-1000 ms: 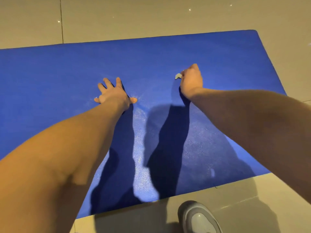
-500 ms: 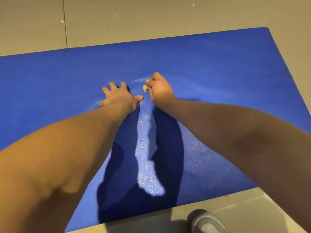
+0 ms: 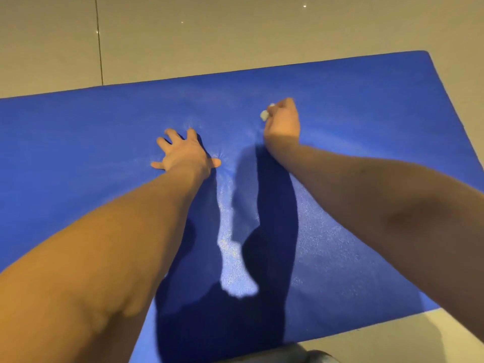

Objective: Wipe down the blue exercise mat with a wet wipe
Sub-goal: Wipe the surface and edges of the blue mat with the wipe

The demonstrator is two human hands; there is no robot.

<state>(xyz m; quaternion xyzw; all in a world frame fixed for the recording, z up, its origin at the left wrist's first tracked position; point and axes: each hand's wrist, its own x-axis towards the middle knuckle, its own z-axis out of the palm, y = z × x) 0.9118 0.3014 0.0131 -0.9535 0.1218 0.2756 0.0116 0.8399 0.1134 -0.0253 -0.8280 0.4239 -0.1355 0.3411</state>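
Note:
The blue exercise mat lies flat across the tiled floor, filling most of the view. My left hand presses flat on the mat near its middle, fingers spread. My right hand is curled round a small white wet wipe, which sticks out at the hand's left side and sits against the mat, to the right of and a little beyond my left hand. Most of the wipe is hidden inside the fist. A faint paler streak shows on the mat around both hands.
Beige floor tiles surround the mat, with a dark grout line at the far left. The mat's right end and near edge border bare tile. A grey shoe tip shows at the bottom edge.
My right hand, with the wipe, has swept right across the mat, away from my left hand, after first sweeping left toward it. My left hand has stayed planted.

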